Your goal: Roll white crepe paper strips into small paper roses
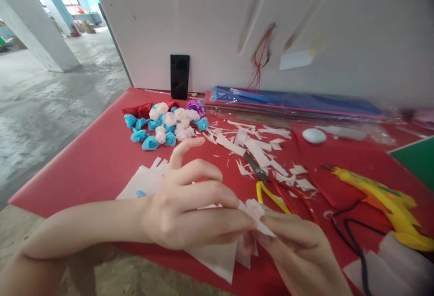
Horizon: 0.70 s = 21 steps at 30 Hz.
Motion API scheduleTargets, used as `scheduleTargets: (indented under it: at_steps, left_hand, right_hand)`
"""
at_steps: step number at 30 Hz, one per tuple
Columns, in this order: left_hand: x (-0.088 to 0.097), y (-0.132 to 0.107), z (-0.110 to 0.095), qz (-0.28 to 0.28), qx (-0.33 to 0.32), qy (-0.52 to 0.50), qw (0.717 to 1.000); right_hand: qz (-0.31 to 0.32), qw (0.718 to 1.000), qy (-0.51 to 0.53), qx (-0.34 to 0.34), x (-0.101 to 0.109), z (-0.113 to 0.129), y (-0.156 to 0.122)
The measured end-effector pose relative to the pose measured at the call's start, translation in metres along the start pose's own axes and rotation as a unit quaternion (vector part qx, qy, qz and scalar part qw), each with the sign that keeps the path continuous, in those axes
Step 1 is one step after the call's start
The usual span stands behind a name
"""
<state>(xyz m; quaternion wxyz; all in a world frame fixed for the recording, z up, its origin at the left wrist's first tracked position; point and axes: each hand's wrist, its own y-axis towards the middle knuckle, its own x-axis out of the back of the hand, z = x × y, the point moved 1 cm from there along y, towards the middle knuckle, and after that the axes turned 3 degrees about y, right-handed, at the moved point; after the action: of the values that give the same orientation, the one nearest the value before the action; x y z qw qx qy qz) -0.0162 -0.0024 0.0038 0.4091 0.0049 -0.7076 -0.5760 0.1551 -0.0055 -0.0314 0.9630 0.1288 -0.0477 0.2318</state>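
Over the near side of the red counter (84, 165), my left hand (190, 208) and right hand (301, 244) meet, both pinching a curled white piece (255, 208) between the fingertips. Beyond it, a cluster of blue, white, red and purple flowers (169, 118) sits beside scattered white scraps (257, 152), and a yellow glue gun (383, 194) lies to my right.

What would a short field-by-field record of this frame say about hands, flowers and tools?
Left hand: closed on white paper piece
Right hand: closed on same piece, opposite side
Flowers: blue, pale pink, red and purple, clustered before upright black phone
Tools: yellow-handled tool beside white scraps; yellow glue gun farther right
Surface: red-covered table
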Motion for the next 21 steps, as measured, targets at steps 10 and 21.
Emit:
scheduleTargets:
  at_steps: [10,21]
  left_hand:
    - [-0.0015,0.0032,-0.0021,-0.022,0.028,-0.016,0.999]
    - [-0.0039,-0.0006,-0.0034,-0.012,0.037,0.007,0.999]
  right_hand:
    - [0.014,0.989,0.117,-0.092,0.0013,-0.0072,-0.0039]
    - [0.031,0.998,0.046,-0.021,0.0005,-0.0061,-0.0009]
